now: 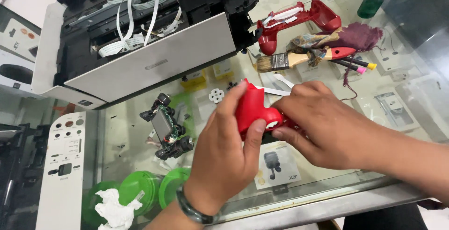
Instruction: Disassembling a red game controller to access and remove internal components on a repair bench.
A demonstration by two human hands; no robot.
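- The left hand (224,150) grips one red controller shell (255,108); its thumb lies on the front of the shell and its fingers wrap the top and back.
- The right hand (322,122) closes on the same shell from the other side, with the fingertips pressed at its lower right edge.
- This shell is held just above the glass table (327,183), near the middle of the view, between the two hands.
- A second red controller shell (299,22) lies on the table farther back, with a white flat ribbon across it. So there are two red shells in total.
- One paintbrush (304,58) with a wooden body and red handle end lies in front of that second shell, beside one purple cloth (355,36).
- Two thin pens (358,64) lie next to the brush, one with a yellow tip and one with a pink tip.
- One circuit board (167,127) with black joystick parts rests on the table, left of the hands.
- One opened printer (140,38), white and black, stands at the upper left, with several white ribbon cables on top.
- One white panel (63,169) with round holes lies at the lower left.
- Three green round lids (142,190) show under the glass, and one crumpled white tissue (112,209) is on them.
- One dark wrist band (194,211) is on the left wrist.
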